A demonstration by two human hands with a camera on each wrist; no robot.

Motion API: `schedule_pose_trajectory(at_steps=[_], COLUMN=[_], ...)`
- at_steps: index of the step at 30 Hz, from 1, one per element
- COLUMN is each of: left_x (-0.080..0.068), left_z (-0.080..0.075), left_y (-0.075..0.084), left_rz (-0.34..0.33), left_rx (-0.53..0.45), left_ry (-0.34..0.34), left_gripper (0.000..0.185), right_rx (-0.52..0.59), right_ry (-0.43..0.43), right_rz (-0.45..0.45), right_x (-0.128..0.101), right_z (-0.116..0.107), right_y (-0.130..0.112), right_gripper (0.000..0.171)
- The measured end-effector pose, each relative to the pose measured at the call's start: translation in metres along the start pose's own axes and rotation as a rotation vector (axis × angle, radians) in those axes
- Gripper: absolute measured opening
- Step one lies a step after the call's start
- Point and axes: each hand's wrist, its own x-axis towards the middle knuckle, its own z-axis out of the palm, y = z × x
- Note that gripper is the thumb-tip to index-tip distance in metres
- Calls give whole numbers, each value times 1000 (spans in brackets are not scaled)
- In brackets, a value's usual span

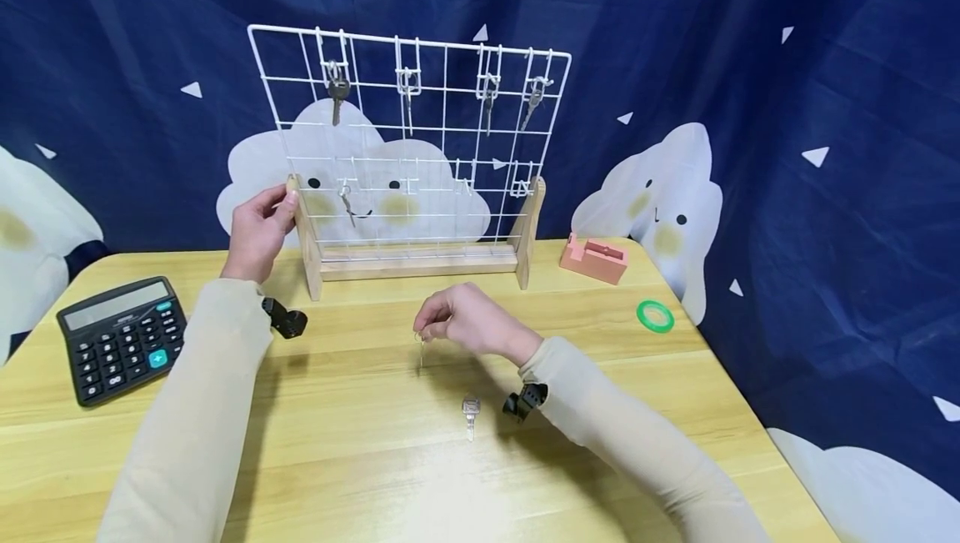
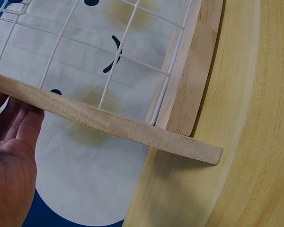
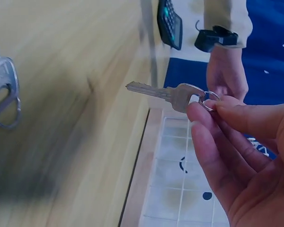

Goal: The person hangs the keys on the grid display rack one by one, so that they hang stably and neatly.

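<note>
on the pale wooden table (image 1: 360, 476), in front of the white wire rack (image 1: 408, 143): the right hand (image 1: 468, 322) is pinching the ring of a small silver key (image 1: 422, 353) between thumb and fingertips (image 3: 213, 106), the blade dangling just above the tabletop. the left hand (image 1: 258, 230) is resting against the rack's left wooden upright (image 1: 303, 234), fingers lying flat along it and steadying it, gripping nothing. a second key (image 1: 470, 411) is lying on the table near the right wrist. five keys are hanging on the rack's hooks; some lower hooks are standing bare. a black calculator (image 1: 120, 339), a pink tape dispenser (image 1: 594, 258) and a green tape roll (image 1: 655, 315) are sitting well apart from the work. judging by this, keeping the ring turned open towards a bare hook and the rack braced would be serving best.
</note>
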Motion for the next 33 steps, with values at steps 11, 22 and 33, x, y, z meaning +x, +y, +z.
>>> schedule_pose_trajectory(at_steps=[11, 22, 33], left_x=[-1, 1, -2], left_z=[1, 0, 1], left_y=[-1, 0, 2], left_rz=[-8, -4, -5], left_rx=[-8, -35, -88], left_ry=[0, -10, 16], left_gripper=[53, 55, 54], right_rx=[10, 13, 16], right_ry=[59, 130, 300], right_rz=[45, 41, 4], right_x=[5, 14, 32], right_z=[-14, -28, -42], right_y=[-3, -12, -22], right_gripper=[6, 6, 9])
